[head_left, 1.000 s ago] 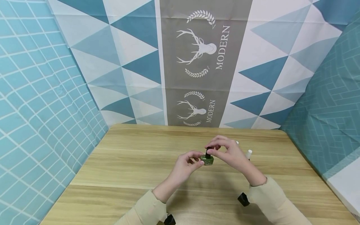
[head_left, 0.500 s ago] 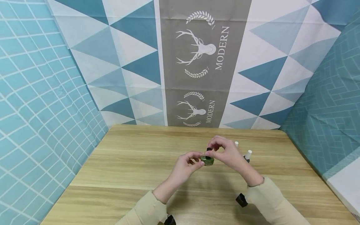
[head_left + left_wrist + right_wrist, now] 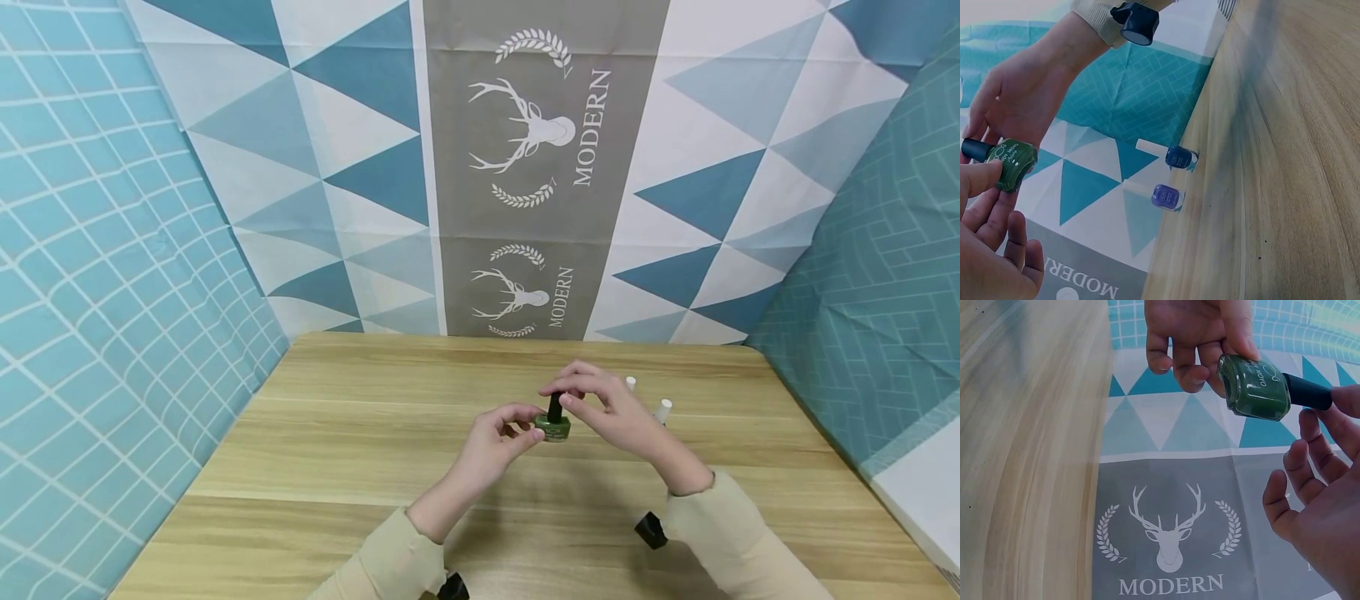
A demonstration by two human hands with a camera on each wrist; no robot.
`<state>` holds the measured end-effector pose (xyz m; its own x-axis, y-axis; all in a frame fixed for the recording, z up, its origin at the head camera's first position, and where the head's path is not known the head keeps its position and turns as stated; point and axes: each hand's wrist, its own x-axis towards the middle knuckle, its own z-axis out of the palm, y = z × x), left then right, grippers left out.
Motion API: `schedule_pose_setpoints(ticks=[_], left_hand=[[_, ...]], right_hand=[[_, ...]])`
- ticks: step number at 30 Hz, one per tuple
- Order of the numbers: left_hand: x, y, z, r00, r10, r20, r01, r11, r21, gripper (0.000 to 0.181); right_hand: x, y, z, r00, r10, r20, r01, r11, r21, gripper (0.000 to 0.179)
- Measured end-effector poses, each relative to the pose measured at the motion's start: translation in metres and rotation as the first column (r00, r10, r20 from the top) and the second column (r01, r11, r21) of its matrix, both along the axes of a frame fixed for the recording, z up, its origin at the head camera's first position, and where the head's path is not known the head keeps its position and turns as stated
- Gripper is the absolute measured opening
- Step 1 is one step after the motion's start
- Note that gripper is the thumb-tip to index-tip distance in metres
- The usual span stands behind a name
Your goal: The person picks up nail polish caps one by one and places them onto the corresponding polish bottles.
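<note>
My left hand (image 3: 491, 446) holds a small bottle of green nail polish (image 3: 553, 431) by its glass body, above the wooden table. At its black cap (image 3: 555, 407), the thumb and index finger of my right hand (image 3: 617, 415) take hold from the right. White lettering shows on the green glass (image 3: 1257, 390) in the right wrist view, where the cap sits on the bottle's neck. My right hand's other fingers (image 3: 1304, 469) are spread away from the cap there.
Two more nail polish bottles with white caps, one dark blue (image 3: 1180, 157) and one purple (image 3: 1166, 196), stand on the wooden table (image 3: 337, 450) beyond my right hand. Patterned cloth (image 3: 360, 167) hangs behind the table and at both sides. A white box-like edge (image 3: 922, 508) lies far right.
My right hand's fingers first curled lower round the black cap, then straightened and shifted back up on it, the wrist swinging slightly left and then right. My left hand and the bottle stay in place.
</note>
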<state>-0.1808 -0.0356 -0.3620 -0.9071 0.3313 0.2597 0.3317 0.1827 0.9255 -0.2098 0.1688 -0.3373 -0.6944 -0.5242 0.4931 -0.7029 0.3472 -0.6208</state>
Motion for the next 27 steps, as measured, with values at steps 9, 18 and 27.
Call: schedule_pose_setpoints(ticks=[9, 18, 27], left_hand=[[0.001, 0.0, 0.0, 1.0, -0.006, 0.009, 0.006, 1.0, 0.003, 0.023], [0.001, 0.0, 0.002, 1.0, 0.005, 0.021, -0.005, 1.0, 0.011, 0.022], [0.002, 0.0, 0.001, 1.0, 0.0, 0.018, 0.0, 1.0, 0.017, 0.022]], right_hand=[[0.013, -0.007, 0.018, 1.0, -0.01, -0.02, 0.01, 1.0, 0.001, 0.018], [-0.007, 0.001, -0.007, 0.997, -0.072, -0.02, 0.072, 0.997, -0.013, 0.018], [-0.01, 0.0, -0.009, 0.996, -0.084, 0.01, 0.085, 0.995, -0.045, 0.012]])
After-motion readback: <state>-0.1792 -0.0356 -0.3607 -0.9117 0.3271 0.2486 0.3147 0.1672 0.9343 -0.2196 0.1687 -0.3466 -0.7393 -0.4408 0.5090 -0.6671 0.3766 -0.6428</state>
